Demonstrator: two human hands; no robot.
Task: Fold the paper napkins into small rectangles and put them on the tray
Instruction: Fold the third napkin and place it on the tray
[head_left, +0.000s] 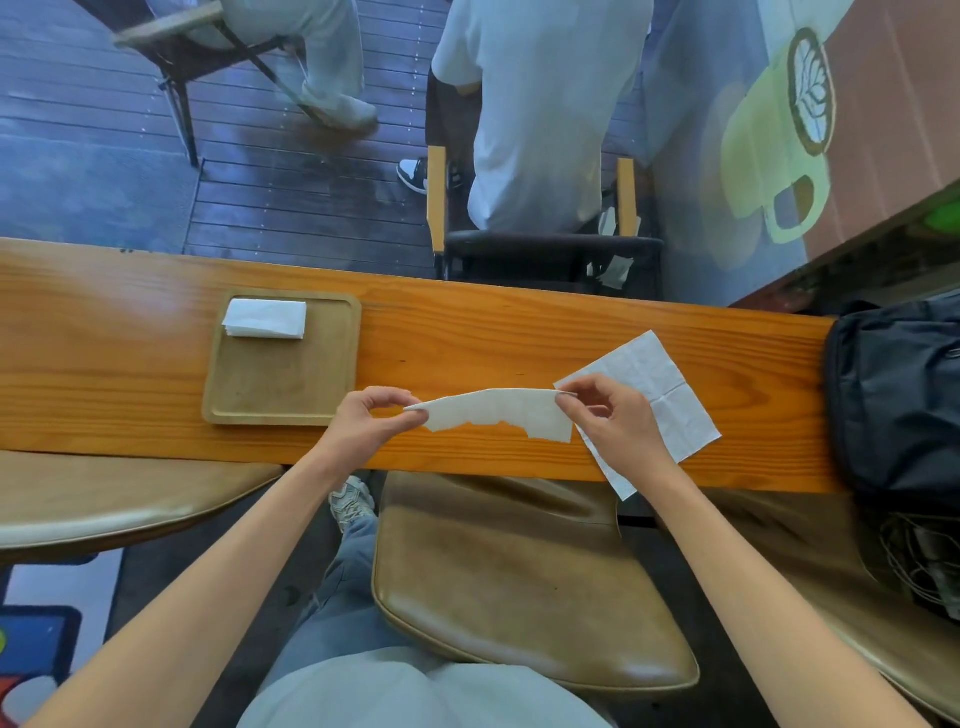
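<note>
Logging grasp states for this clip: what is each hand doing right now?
Left hand: closed, pinching the left end of the folded white paper napkin.
Right hand: closed, pinching its right end.

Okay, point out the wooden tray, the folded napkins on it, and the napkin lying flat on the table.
wooden tray (283, 384), head view, bare floor.
folded napkins (266, 318), head view, top sheet's middle.
flat napkin (652, 382), head view, its uncovered upper half.

Both hands pinch 1 napkin strip (498, 414) above the table (519, 332): left hand (371, 415) and right hand (605, 421) at its ends. A flat napkin (660, 395) lies under the right fingers (574, 397); a folded napkin (266, 318) sits on the tray (283, 384) beyond the left fingers (400, 397).
</note>
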